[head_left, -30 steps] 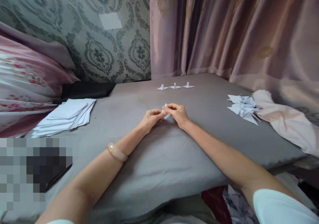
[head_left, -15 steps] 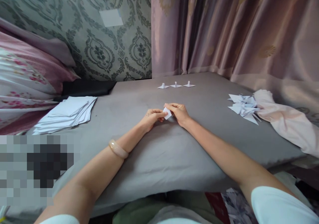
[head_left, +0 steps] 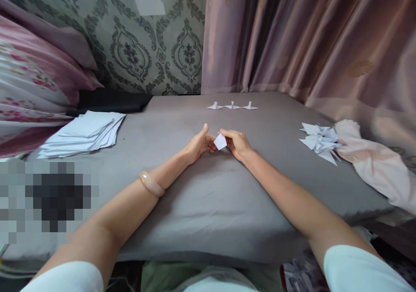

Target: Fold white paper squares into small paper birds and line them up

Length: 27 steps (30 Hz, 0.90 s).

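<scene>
With our right hand [head_left: 239,144] we pinch the small folded white paper [head_left: 220,142] by its right side above the grey cloth [head_left: 182,222], perhaps for steadiness, while our left hand [head_left: 196,146] spreads loosely beside it, seemingly gripping nothing.

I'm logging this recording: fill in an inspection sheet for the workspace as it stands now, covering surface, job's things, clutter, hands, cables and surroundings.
Surface: grey cloth cover, lightly creased.
Job's things: small folded white paper.
Clutter and other items: stack of white sheets at left; three folded paper figures in a row at the far side; heap of folded paper at right, beside a pale pink cloth; black item behind the sheets; lower-left patch pixelated, unreadable.
Left hand: open, thumb raised, fingers near the paper; contact unclear.
Right hand: pinching the paper.
Cables: pale strands at lower left, possibly cables.
Surroundings: patterned wall, pink curtains.
</scene>
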Each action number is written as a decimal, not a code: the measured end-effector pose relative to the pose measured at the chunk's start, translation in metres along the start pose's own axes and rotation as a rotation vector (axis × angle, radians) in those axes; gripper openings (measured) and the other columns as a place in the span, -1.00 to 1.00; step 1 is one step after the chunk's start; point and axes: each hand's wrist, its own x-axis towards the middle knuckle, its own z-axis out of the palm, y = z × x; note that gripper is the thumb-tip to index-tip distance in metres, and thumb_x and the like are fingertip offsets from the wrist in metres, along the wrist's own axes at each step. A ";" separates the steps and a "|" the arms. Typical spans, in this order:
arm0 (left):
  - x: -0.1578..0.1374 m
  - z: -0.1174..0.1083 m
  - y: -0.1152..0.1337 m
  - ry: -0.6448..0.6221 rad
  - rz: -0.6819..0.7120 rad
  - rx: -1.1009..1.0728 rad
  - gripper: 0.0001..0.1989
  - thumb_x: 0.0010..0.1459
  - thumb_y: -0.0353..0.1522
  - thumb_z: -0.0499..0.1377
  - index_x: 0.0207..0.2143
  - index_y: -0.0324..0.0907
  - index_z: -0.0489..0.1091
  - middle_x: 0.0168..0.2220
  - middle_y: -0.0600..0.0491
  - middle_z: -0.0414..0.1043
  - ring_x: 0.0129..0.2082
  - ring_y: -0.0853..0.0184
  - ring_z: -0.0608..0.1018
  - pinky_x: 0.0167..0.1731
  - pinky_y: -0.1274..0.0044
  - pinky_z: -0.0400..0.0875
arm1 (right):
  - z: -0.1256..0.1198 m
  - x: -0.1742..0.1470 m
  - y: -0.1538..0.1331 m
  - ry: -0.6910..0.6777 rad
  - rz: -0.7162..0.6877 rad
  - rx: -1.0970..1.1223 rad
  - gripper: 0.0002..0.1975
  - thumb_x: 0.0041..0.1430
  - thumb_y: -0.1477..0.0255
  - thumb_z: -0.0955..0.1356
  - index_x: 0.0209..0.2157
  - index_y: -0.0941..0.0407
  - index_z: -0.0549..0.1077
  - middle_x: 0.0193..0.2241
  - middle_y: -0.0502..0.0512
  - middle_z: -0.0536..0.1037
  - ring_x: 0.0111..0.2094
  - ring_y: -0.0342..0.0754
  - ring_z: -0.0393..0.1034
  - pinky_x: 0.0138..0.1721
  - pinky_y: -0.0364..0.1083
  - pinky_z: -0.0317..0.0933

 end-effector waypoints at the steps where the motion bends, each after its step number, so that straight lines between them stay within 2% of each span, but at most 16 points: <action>1: 0.000 -0.001 0.001 -0.009 -0.011 -0.007 -0.19 0.12 0.23 -0.11 -0.45 -0.30 0.55 -0.53 -0.06 0.45 -0.48 0.34 0.43 -0.39 0.52 0.29 | 0.000 0.000 0.000 -0.001 0.002 -0.002 -0.80 -0.24 0.31 0.51 -0.60 0.15 0.56 -0.63 0.02 0.47 -0.55 -0.15 0.28 -0.44 -0.11 0.19; 3: 0.000 -0.001 0.001 -0.007 -0.019 -0.003 -0.19 0.11 0.24 -0.10 -0.46 -0.30 0.56 -0.53 -0.06 0.45 -0.48 0.34 0.43 -0.39 0.52 0.29 | -0.001 -0.001 0.000 -0.006 0.005 -0.005 -0.80 -0.24 0.31 0.51 -0.60 0.16 0.56 -0.63 0.02 0.47 -0.55 -0.15 0.28 -0.44 -0.10 0.19; 7: -0.001 -0.001 -0.001 0.013 0.028 0.051 -0.37 0.03 0.14 0.16 -0.40 -0.31 0.57 -0.46 -0.06 0.49 -0.44 0.37 0.43 -0.36 0.53 0.29 | -0.002 0.000 0.001 -0.018 0.006 -0.004 -0.80 -0.23 0.31 0.52 -0.60 0.15 0.55 -0.62 0.01 0.46 -0.54 -0.15 0.29 -0.42 -0.10 0.20; 9: -0.002 -0.001 -0.002 0.013 0.057 0.055 -0.41 0.00 0.10 0.23 -0.38 -0.31 0.58 -0.44 -0.06 0.49 -0.43 0.38 0.43 -0.35 0.53 0.29 | -0.002 0.001 0.002 -0.021 0.004 -0.003 -0.80 -0.23 0.31 0.52 -0.61 0.14 0.55 -0.62 0.01 0.47 -0.53 -0.15 0.29 -0.41 -0.11 0.20; 14: -0.001 -0.002 -0.003 -0.005 0.053 0.033 -0.40 0.03 0.09 0.21 -0.37 -0.33 0.57 -0.42 -0.07 0.49 -0.44 0.41 0.44 -0.35 0.52 0.30 | -0.002 0.003 0.003 -0.029 0.004 -0.006 -0.79 -0.24 0.29 0.53 -0.59 0.13 0.55 -0.61 0.02 0.48 -0.52 -0.13 0.30 -0.43 -0.11 0.20; 20: -0.003 -0.001 -0.002 0.010 0.075 0.049 -0.61 0.00 -0.13 0.34 -0.40 -0.34 0.53 -0.45 -0.03 0.46 -0.46 0.44 0.43 -0.32 0.51 0.31 | 0.000 0.001 0.003 -0.060 0.004 -0.016 -0.77 -0.26 0.27 0.53 -0.60 0.12 0.53 -0.59 0.02 0.49 -0.50 -0.12 0.32 -0.40 -0.10 0.22; 27: -0.005 -0.002 -0.003 0.017 0.059 0.061 -0.76 -0.09 -0.29 0.38 -0.42 -0.30 0.54 -0.42 0.00 0.48 -0.44 0.44 0.44 -0.30 0.52 0.30 | 0.001 0.000 0.003 -0.050 0.018 -0.028 -0.78 -0.24 0.27 0.53 -0.59 0.12 0.56 -0.60 0.02 0.50 -0.52 -0.13 0.32 -0.41 -0.10 0.22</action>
